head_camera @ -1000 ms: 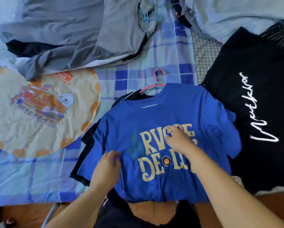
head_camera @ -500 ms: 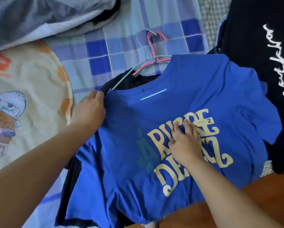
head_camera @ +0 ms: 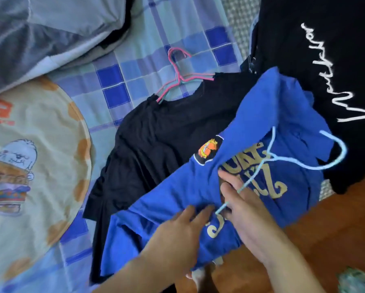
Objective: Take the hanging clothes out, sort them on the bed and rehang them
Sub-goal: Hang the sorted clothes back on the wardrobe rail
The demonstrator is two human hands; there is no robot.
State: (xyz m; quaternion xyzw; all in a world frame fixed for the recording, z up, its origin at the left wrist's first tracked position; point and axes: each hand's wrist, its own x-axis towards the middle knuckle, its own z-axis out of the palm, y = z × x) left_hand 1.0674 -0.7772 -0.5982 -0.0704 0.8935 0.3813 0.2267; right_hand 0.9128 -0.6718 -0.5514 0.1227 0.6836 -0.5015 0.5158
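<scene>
Blue-and-white checked bedsheet (head_camera: 122, 85) under everything. Round cream cushion or mat with cartoon print (head_camera: 29, 166) at left, can't tell which. Brown wooden floor (head_camera: 325, 225) lower right.

Two bare forearms come in from the bottom edge — no sleeves, no watch or bracelet showing. The left hand (head_camera: 175, 231) and right hand (head_camera: 247, 216) are ungloved — no rings visible on the fingers that show.
</scene>
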